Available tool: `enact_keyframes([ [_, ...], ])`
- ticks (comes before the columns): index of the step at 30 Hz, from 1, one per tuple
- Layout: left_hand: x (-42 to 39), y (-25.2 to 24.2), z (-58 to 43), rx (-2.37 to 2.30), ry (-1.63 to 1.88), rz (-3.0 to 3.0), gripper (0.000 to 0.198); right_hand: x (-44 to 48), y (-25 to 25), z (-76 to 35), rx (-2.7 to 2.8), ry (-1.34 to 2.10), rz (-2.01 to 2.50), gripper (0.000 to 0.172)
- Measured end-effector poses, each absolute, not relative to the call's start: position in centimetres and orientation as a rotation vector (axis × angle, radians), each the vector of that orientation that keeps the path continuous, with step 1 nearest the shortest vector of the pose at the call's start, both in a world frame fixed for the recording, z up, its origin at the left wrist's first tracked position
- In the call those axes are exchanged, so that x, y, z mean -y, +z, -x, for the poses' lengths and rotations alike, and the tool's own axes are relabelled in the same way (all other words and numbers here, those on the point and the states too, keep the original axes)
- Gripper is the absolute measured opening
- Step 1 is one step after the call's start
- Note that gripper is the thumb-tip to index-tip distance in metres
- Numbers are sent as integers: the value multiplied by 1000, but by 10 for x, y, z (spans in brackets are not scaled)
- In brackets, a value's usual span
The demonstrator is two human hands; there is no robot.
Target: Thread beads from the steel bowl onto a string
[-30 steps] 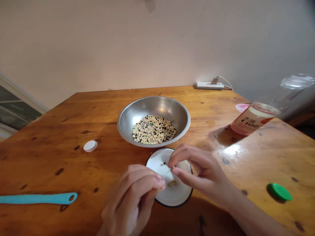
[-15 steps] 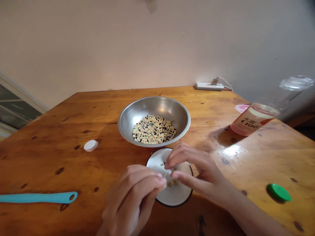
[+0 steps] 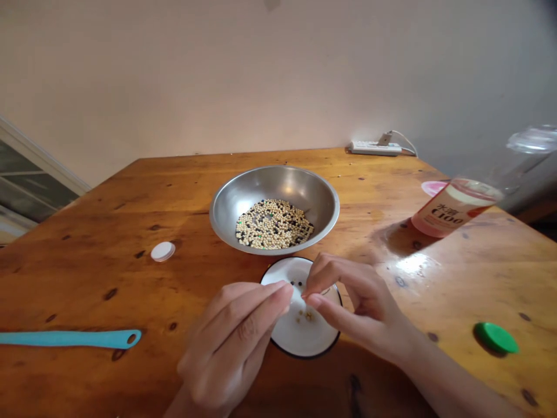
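My left hand [image 3: 237, 342] is closed in a pinch over the left side of a white dark-rimmed plate [image 3: 300, 342]. Across from it, my right hand [image 3: 357, 296] has its thumb and index fingertip pressed together above the plate's right side. What either pinch holds is too small to make out. On the plate lie several pale yellow beads [image 3: 308, 316] and a few dark beads [image 3: 300, 284]. Just behind it, a steel bowl [image 3: 322, 217] contains many cream beads mixed with black and a few green ones [image 3: 274, 223].
A white round cap [image 3: 162, 251] lies to the left, with a light blue handle [image 3: 69, 338] nearer me. To the right are a green cap [image 3: 496, 338] and a tilted, pink-labelled clear bottle [image 3: 452, 209]. A power strip [image 3: 376, 147] sits at the table's back edge.
My right thumb and index finger have come together from a wider gap. A thin pale line between the hands no longer shows clearly. The view has shifted slightly.
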State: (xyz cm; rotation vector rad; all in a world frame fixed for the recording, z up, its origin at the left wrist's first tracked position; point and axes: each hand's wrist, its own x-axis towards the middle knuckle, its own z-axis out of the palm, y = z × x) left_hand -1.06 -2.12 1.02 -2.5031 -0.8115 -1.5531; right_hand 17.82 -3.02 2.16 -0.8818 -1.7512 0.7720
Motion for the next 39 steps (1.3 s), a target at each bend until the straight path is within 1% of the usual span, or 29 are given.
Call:
enact_keyframes([
  [7,22,8,11,815,-1534,2524,39,33,19,-177,1724,731,877,12],
  [13,21,9,9,826,-1539,2538,39,33,19,-178,1736,673,936,14],
  [18,21,5,11,820,-1523,2566,41,33,20,-179,1794,602,943,12],
  [31,19,1,11,796,-1505,2614,44,32,19,-176,1837,462,880,10],
  [39,18,5,6,881,-1567,2651,36,33,19,-178,1834,379,895,13],
])
